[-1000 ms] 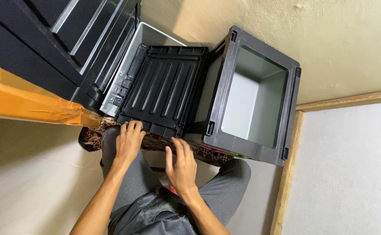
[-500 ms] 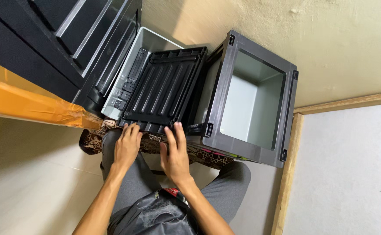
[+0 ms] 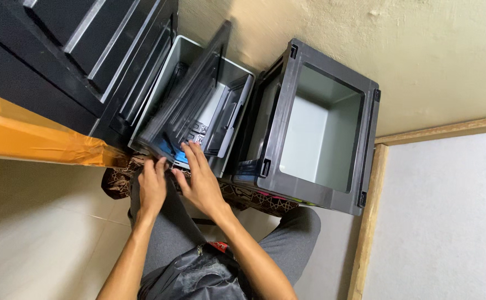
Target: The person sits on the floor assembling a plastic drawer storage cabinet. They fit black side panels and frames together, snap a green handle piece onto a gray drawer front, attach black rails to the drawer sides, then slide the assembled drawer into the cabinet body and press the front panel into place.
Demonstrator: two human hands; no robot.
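A grey storage box with a dark hinged lid stands in front of me, and the lid is tilted up on its edge. My left hand rests at the box's near rim, by the lower edge of the lid. My right hand reaches over that rim with its fingers spread, touching dark and blue items inside. Neither hand clearly grips anything. Beside it on the right is a second box, dark-framed and grey inside, showing nothing in it.
Dark stacked drawers or crates fill the upper left, above an orange strip. A patterned brown cloth lies under the boxes at my knees. A black bag sits on my lap. A wooden trim runs along the right.
The dark lid lay flat over the left box and is now swung up, exposing the inside. Both hands moved from the lid's near edge to the box rim.
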